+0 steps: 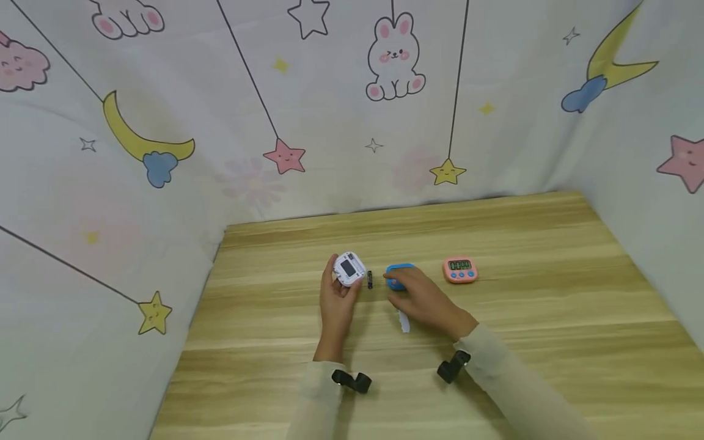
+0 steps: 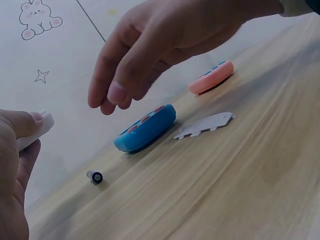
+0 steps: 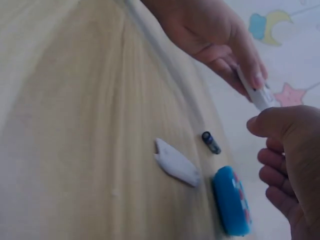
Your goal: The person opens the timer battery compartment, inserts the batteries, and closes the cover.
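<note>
My left hand [image 1: 337, 308] grips a white digital timer [image 1: 349, 269] by its edges, clear of the table, its back with the battery compartment facing up. A small dark battery [image 1: 370, 280] lies on the table just right of that timer. Above a blue timer [image 2: 146, 131] hovers my right hand [image 1: 426, 300], fingers loosely bent, with nothing visible between them. In the left wrist view a gap shows between those fingers and the blue timer. A white battery cover [image 3: 175, 164] lies flat on the table, partly hidden under the right hand in the head view.
A pink timer [image 1: 460, 270] with blue buttons and a lit display sits farther right on the wooden table [image 1: 264, 318]. Behind and beside the table hangs a white cloth [image 1: 341, 122] printed with stars, moons and a rabbit.
</note>
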Motion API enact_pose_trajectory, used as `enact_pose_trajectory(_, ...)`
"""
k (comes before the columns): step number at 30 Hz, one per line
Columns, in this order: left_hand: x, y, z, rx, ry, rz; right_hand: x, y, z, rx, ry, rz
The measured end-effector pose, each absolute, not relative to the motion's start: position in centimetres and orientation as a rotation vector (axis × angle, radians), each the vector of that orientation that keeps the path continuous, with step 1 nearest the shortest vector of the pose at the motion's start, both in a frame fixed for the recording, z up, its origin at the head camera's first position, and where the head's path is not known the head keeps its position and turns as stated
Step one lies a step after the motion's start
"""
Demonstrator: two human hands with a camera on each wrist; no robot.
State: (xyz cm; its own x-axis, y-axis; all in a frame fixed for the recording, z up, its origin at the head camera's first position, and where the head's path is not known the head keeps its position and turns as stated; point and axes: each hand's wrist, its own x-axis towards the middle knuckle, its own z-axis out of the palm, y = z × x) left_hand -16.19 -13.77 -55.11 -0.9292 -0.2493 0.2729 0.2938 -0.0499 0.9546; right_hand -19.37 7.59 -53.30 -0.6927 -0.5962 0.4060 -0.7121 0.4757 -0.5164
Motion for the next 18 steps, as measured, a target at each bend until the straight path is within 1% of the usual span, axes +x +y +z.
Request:
enact_pose_trajectory(3, -16.5, -13.9, -55.9, -0.051, -1.849, -2.066, -20.2, 7.1, -52.7, 1.139, -2.606, 0.94)
enact_pose_trajectory(9, -16.6, -14.1, -56.2, -0.076, -1.831, -2.081, -22.0, 5.7, -52.6, 1.178, -2.714, 0.727)
enact_pose_trajectory(18, -16.6, -14.1, -56.2, -0.093, -1.76, -2.191, -22.8, 3.9, -51.8, 1.223, -2.768, 0.631)
